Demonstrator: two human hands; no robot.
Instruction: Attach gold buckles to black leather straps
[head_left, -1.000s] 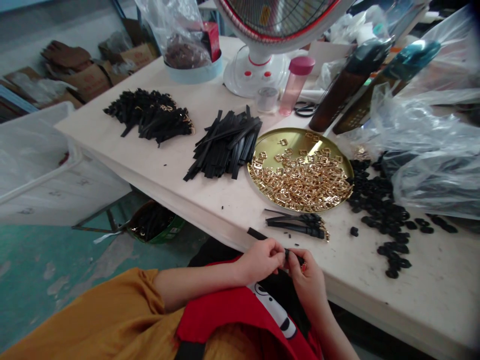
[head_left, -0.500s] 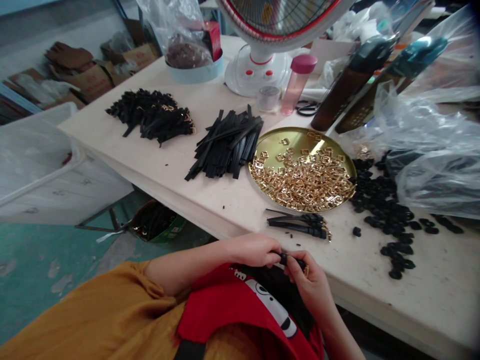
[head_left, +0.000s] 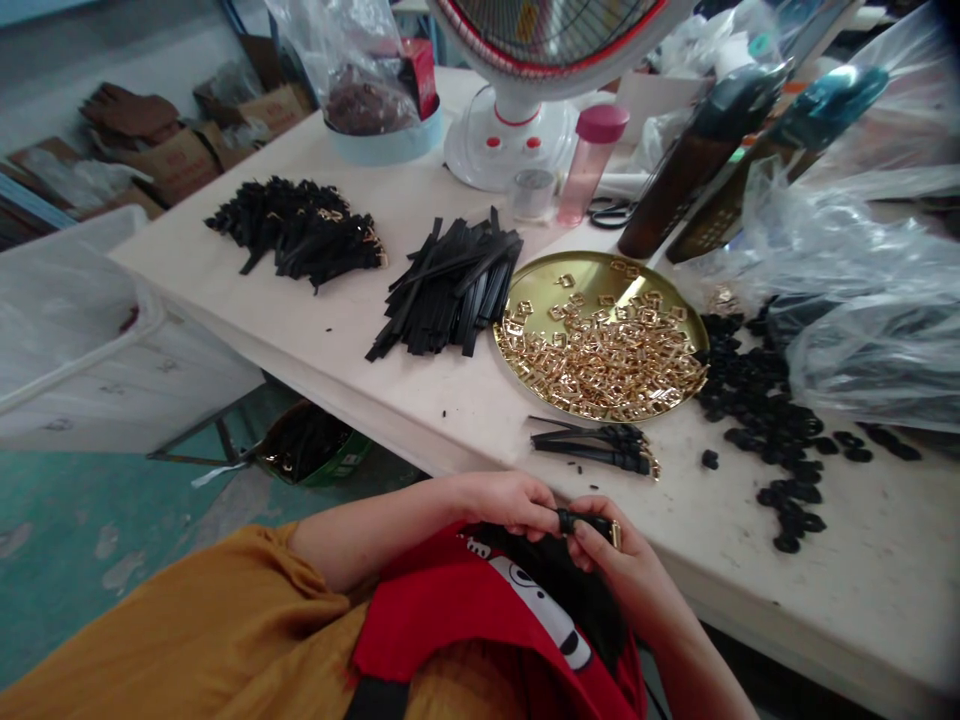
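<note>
Just off the table's front edge, a short black strap [head_left: 589, 521] with a gold buckle [head_left: 616, 535] at its right end is held between my two hands. My left hand [head_left: 517, 503] pinches its left end, beside a dark band or loop around it. My right hand [head_left: 611, 550] grips the buckle end, thumb on top, fingers mostly hidden beneath. On the table just beyond lie several finished-looking straps with buckles [head_left: 592, 445]. Behind them, a round gold tray [head_left: 540, 275] carries many loose gold buckles [head_left: 607, 365]. Small black loops [head_left: 787, 440] are scattered to the right.
Plain black strips [head_left: 450, 285] are heaped left of the tray, and a pile of buckled straps [head_left: 300, 230] lies farther left. A fan [head_left: 495, 140], pink bottle [head_left: 592, 165], scissors [head_left: 611, 212] and plastic bags [head_left: 862, 330] stand behind. A white bin [head_left: 127, 370] is beside the table.
My right hand has shifted slightly, and more of the strap and its gold buckle shows now. My left hand keeps its pinch at the other end. The view has moved a little.
</note>
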